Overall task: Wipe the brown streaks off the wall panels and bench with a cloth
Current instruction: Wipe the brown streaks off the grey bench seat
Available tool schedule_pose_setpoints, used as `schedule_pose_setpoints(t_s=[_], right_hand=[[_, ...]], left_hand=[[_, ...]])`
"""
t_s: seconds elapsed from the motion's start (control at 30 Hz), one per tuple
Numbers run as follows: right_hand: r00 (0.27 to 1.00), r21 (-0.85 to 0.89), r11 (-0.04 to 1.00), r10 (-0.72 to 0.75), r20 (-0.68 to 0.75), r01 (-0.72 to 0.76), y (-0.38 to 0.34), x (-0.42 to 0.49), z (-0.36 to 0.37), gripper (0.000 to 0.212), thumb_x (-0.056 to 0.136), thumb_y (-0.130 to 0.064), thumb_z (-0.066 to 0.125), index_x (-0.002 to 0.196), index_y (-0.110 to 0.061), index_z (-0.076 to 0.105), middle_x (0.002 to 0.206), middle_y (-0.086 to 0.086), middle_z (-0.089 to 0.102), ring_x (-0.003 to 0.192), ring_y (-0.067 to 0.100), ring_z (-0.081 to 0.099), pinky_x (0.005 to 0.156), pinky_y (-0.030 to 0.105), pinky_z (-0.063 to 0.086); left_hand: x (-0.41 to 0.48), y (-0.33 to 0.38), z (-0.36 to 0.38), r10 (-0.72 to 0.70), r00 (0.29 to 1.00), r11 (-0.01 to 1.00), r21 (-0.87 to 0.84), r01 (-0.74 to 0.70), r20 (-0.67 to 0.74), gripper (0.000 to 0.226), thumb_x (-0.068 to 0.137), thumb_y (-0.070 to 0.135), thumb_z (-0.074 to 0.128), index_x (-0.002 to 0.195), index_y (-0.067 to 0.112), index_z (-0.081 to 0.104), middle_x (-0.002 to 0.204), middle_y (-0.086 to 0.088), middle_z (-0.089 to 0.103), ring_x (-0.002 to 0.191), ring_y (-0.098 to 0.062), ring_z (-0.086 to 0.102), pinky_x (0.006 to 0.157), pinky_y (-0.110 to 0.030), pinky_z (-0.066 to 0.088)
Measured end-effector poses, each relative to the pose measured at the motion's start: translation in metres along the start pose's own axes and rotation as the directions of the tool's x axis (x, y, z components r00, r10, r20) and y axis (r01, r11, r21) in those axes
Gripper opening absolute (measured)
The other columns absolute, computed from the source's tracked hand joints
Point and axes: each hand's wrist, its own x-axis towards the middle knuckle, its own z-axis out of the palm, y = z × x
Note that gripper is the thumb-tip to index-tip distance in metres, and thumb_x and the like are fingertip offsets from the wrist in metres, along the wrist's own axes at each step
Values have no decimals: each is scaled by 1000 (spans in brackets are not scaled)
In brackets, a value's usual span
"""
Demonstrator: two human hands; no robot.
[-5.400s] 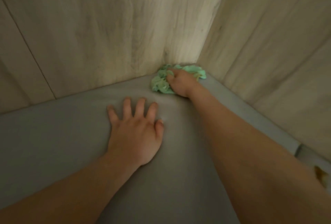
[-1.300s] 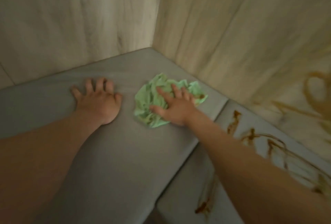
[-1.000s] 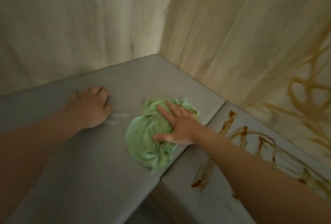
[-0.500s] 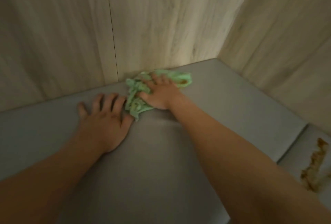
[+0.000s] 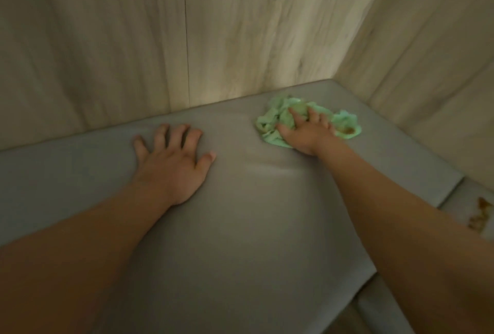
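Our right hand (image 5: 307, 134) presses the cloth (image 5: 346, 121) with straight fingers on the bench (image 5: 240, 240) near the corner. Our left hand (image 5: 171, 165) lies spread flat, holding nothing. A streak (image 5: 481, 216) shows far right.

Right hand (image 5: 307, 134) and green cloth (image 5: 346, 121), touching the left hand (image 5: 171, 164) 0.5 s earlier, now lie well apart from it, shifted rightward along the grey bench (image 5: 240, 226) toward the corner of the wall panels (image 5: 240, 26).

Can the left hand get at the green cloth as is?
Probably yes. The left hand lies flat on the bench, only bare cushion between it and the green cloth; the right hand presses on it.
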Motion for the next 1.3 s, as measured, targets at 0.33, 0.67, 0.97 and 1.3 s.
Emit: schedule_pose_setpoints(t_s=[0.33, 0.67, 0.97, 1.3], right_hand=[[757, -93, 752, -646, 93, 653, -17, -193, 45, 81, 89, -81, 45, 159, -55, 14, 174, -4, -5, 159, 25, -10, 126, 45, -8], [988, -16, 991, -129, 82, 131, -39, -76, 10, 106, 77, -99, 33, 162, -48, -4, 173, 7, -13, 158, 39, -9, 126, 56, -3], [968, -4, 971, -237, 89, 238, -156, -49, 27, 94, 83, -94, 22, 162, -49, -3, 171, 15, -17, 156, 45, -15, 124, 61, -8], [923, 10, 926, -378, 73, 378, -105, -181, 54, 93, 85, -90, 31, 162, -50, -2, 173, 4, -11, 159, 30, -10, 127, 53, -2]], left_hand=[[-9, -11, -37, 12, 986, 987, -158, 14, 165, 49, 101, 51, 45, 147, 33, 41, 162, -3, 27, 150, -28, 25, 121, -55, 14], [-110, -94, -28, -177, 982, 984, -15, 178, 64, 63, 98, 72, 21, 156, 45, 20, 169, 8, 11, 156, -27, 7, 121, -66, 7], [-102, -94, -18, -192, 976, 981, 25, 191, 99, 61, 97, 71, 8, 154, 49, 8, 167, 9, 3, 156, -26, -3, 119, -69, 0], [-104, -78, -60, -231, 895, 973, 73, 220, 381, 65, 101, 65, 19, 160, 42, 3, 171, 8, -7, 158, -27, -9, 120, -69, 1]])
